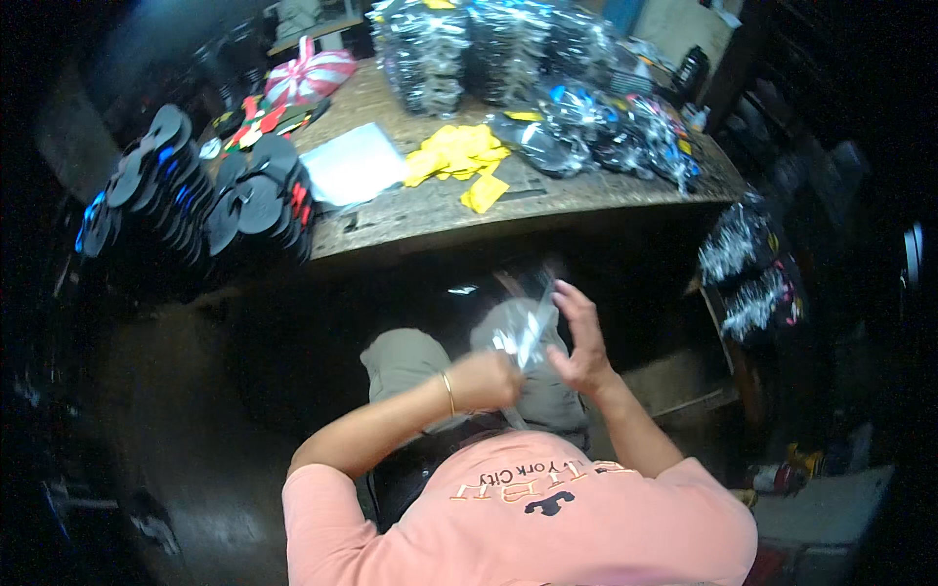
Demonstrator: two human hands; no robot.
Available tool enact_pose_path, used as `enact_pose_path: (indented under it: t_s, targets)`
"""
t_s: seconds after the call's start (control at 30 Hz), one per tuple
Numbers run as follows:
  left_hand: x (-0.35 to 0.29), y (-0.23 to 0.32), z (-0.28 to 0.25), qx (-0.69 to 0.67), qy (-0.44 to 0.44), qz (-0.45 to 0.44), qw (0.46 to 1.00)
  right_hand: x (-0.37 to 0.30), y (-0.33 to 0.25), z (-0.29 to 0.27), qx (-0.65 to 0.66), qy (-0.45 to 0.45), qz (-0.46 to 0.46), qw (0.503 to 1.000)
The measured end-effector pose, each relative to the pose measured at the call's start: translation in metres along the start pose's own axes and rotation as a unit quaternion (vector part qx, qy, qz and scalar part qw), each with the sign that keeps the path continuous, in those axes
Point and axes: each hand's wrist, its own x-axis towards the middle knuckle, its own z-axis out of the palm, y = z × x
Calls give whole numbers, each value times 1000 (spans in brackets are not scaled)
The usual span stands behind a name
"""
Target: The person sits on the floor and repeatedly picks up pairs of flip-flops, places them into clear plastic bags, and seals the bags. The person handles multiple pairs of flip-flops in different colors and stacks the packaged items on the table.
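Above my lap, a clear plastic bag (523, 327) hangs between my two hands, smeared by motion. My left hand (489, 381) is closed in a fist at the bag's lower left edge and grips it. On the bag's right side, my right hand (583, 342) has its fingers and thumb apart, close to the film; whether it touches the film I cannot tell. What the bag holds, if anything, does not show. Ahead on the wooden table (430, 230) lie a pile of yellow cards (457, 153) and a stack of clear plastic bags (357, 164).
Tall stacks of dark flip-flops (259, 200) stand at the table's left. Bagged flip-flops (576, 132) lie on its right half, with a taller wrapped pile (489, 54) behind. More bagged pairs (747, 264) sit lower right. A red-and-white striped bundle (308, 76) lies far left.
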Motion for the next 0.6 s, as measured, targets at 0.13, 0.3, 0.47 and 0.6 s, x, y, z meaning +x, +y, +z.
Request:
enact_pose_path:
  t_s: [0.13,0.3,0.47,0.6]
  targets:
    - [-2,28,27,-89,226,66,968,-13,-5,3,367,-230,217,875]
    - [1,24,40,-493,463,-393,623,-28,-14,22,400,53,270,874]
    - [-1,27,16,-645,232,-420,595,-8,-15,-8,227,-35,141,963]
    - [-43,-18,-5,-689,198,-357,599,9,0,-52,423,-22,291,858]
